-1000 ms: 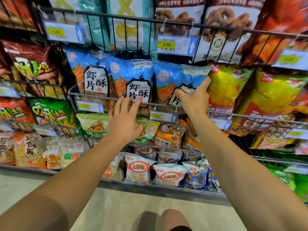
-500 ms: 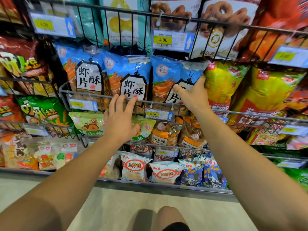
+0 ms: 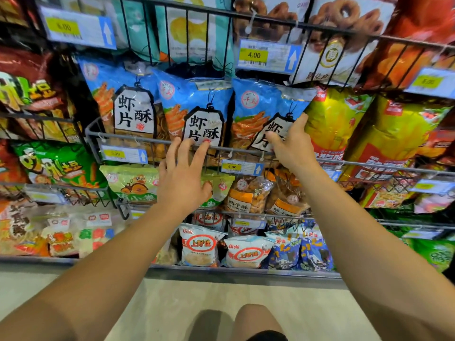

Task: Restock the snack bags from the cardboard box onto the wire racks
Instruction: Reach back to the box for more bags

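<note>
Three blue shrimp-chip snack bags stand side by side in a wire rack (image 3: 157, 142): the left bag (image 3: 123, 94), the middle bag (image 3: 194, 99) and the right bag (image 3: 256, 107). My left hand (image 3: 183, 178) reaches to the rack's front rail with its fingers straight and spread, their tips touching the lower front of the middle bag. On the right bag's front lies my right hand (image 3: 293, 143), thumb pointing up along the bag's right edge and the fingers spread over the black label. No cardboard box is in view.
Yellow bags (image 3: 337, 124) fill the rack to the right, and green (image 3: 56, 166) and red bags the racks to the left. Doughnut-print bags (image 3: 342, 28) hang above behind price tags (image 3: 268, 55). Small white bags (image 3: 199, 247) sit on the bottom shelf. My knee (image 3: 256, 321) shows below.
My right hand has slid down the right blue bag from its top corner to the label. My left hand stays at the rail by the middle bag.
</note>
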